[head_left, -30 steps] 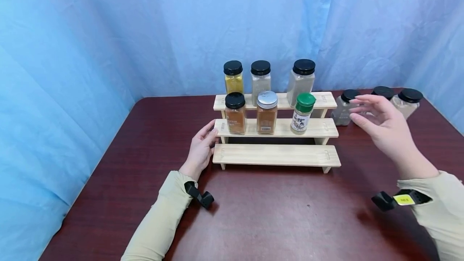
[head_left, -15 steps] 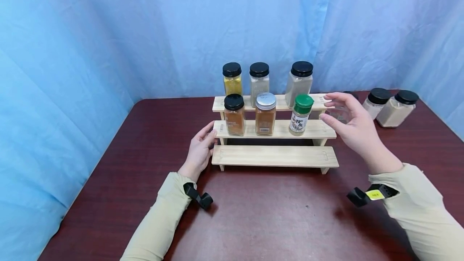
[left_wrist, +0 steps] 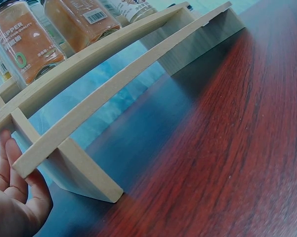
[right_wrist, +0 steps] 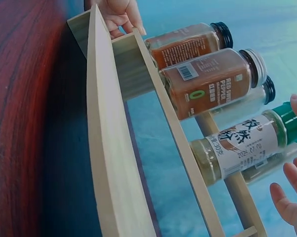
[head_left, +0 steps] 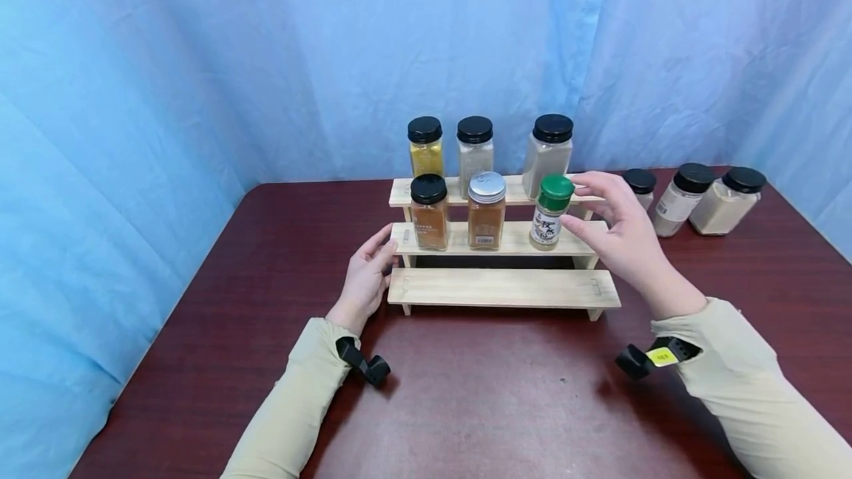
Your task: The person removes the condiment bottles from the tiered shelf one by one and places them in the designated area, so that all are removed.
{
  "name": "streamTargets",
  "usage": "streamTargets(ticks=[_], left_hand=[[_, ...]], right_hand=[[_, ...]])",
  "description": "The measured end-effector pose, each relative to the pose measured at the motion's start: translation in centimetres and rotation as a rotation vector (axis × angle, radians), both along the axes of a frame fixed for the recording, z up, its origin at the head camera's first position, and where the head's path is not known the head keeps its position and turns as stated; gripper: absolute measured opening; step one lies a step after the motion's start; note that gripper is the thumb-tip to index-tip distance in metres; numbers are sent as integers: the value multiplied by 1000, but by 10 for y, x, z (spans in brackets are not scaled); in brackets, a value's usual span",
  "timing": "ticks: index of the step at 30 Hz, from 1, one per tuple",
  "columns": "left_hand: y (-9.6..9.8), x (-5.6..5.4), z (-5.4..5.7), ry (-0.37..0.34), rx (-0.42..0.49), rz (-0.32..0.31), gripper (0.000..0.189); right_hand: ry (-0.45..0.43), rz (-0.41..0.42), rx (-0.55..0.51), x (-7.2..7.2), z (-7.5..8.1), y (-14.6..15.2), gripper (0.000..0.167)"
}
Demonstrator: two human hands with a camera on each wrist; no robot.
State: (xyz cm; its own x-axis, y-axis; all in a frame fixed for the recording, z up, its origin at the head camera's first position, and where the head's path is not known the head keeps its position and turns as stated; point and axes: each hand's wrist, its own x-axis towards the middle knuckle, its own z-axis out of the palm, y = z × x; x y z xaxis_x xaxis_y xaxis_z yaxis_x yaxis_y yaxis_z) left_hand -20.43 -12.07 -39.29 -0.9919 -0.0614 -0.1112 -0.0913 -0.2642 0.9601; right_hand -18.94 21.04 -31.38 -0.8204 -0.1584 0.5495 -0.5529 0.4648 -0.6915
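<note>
Left hand (head_left: 364,273) pinches spice rack (head_left: 499,287) end; right hand (head_left: 622,231), fingers spread, at cumin shaker (head_left: 546,229) on middle tier (head_left: 459,239) — contact unclear. Six containers (head_left: 487,226) racked — three black-capped jars (head_left: 674,207) remain on table (head_left: 466,405).

Two hands are here: one left hand (head_left: 362,272) and one right hand (head_left: 619,231). Between them is one rack (head_left: 504,288) with three shelves (head_left: 518,239). Jars (head_left: 430,228) number nine: three on the top shelf and three on the middle one, all between the hands, plus three on the one desk (head_left: 506,405) beyond the right hand. Seven have black lids (head_left: 694,177), one a silver lid (head_left: 487,187), one a green lid (head_left: 556,192). Two sleeves (head_left: 286,390), one behind each hand.
</note>
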Motion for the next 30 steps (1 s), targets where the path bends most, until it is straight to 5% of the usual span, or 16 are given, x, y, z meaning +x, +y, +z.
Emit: streamTargets(ticks=[14,22,30], left_hand=[[0,1,-2,-5,7,-7,45],[0,1,1,-6,4,-4,43],[0,0,0,-2,13,-5,44]], right_hand=[[2,26,8,-2,-8,-9,51],[-87,-14,28,-4,-13,-17,61],[-78,-65,25,-3,-16,-22,59]])
